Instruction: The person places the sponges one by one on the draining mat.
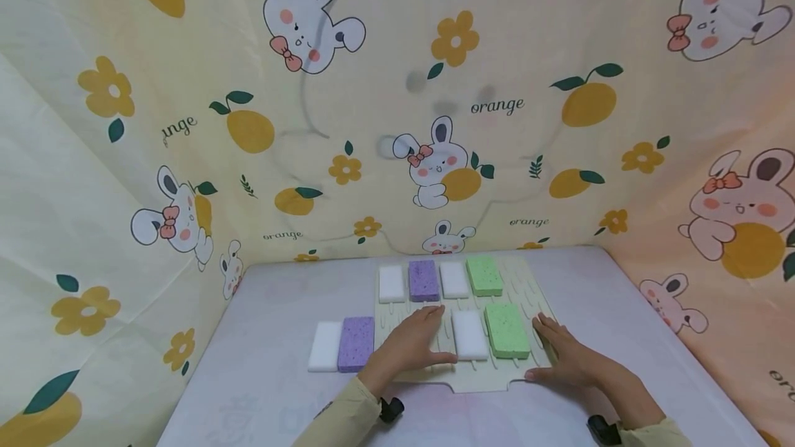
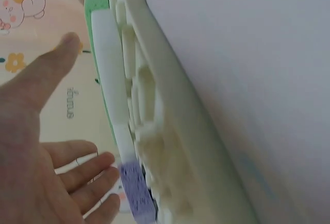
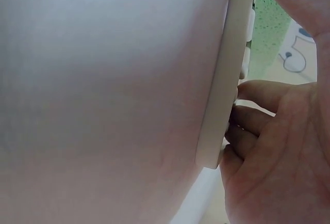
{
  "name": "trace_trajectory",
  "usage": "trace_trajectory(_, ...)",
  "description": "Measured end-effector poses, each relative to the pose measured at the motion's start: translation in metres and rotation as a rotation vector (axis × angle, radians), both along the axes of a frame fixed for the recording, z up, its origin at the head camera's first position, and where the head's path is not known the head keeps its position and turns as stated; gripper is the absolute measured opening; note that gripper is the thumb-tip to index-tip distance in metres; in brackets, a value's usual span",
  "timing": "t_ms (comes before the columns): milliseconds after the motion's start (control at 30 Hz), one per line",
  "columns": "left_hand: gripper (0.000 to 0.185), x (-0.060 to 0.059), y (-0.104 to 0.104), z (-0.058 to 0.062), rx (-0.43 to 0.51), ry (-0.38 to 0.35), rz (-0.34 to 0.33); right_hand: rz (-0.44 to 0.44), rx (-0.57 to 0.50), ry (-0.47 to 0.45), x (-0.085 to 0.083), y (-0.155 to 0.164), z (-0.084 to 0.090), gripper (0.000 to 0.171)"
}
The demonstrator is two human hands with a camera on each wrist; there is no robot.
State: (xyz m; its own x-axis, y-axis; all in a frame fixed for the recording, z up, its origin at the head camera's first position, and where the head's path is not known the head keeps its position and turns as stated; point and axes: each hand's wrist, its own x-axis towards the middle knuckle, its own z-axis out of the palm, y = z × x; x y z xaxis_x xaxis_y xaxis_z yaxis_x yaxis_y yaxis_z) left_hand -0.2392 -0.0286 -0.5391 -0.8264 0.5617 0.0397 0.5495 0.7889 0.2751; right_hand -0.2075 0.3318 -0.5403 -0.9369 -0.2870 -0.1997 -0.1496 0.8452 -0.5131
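Fingers (image 3: 242,123) touch mat (image 3: 227,79) edge | head view: left hand (image 1: 410,347) flat

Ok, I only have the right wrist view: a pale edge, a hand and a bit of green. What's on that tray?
Observer: The tray holds six sponges: four in the back row, then a front white sponge and a front green sponge.
Operator: Where is the left hand?
Observer: The left hand rests flat on the tray, just left of the front white sponge.
Operator: Anything off the tray?
Observer: Yes, a loose white sponge and a loose purple sponge lie side by side on the table, left of the tray.
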Motion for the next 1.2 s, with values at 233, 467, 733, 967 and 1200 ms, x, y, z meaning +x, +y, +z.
trace_trajectory(233,0.104,0.001,-0.032,0.007,0.057,-0.012,-0.057,0.007,0.005,0.005,0.000,0.000,-0.001,0.125)
trace_trajectory(467,0.103,0.000,-0.063,0.010,0.099,-0.067,-0.060,0.005,0.023,0.014,-0.001,0.003,-0.003,0.125)
trace_trajectory(733,0.103,0.002,-0.100,0.013,0.151,-0.107,-0.003,0.013,0.029,0.028,-0.002,0.001,-0.003,0.124)
trace_trajectory(967,0.102,0.002,-0.132,0.013,0.201,-0.126,0.042,0.007,0.045,0.025,-0.003,-0.001,-0.003,0.125)
trace_trajectory(1200,0.105,0.005,-0.161,0.009,0.233,-0.117,0.082,0.011,0.039,0.019,-0.003,-0.001,-0.003,0.124)
